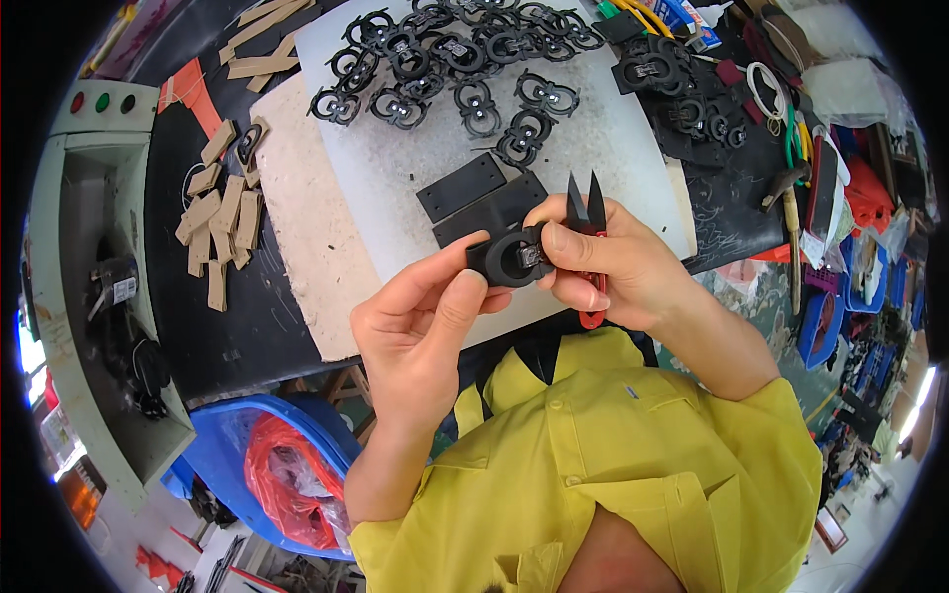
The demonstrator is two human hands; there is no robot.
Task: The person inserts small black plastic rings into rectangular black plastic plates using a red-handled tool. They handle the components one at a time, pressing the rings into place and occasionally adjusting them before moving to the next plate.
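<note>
Between both hands, close to my body, is a black ring-shaped part with a small metallic piece at its right side. My left hand pinches its left end between thumb and fingers. The right end is gripped by my right hand, which also carries thread snips with red handles. Their dark blades point away from me, spread slightly apart. Just beyond my fingers, two flat black rectangular pieces lie on a white sheet. Farther off on that sheet is a loose pile of similar black ring parts.
Tan strips are scattered at the left of the black table. A grey metal box borders the left side, above a blue bin holding a red plastic bag. More black parts, cables and a hammer occupy the right.
</note>
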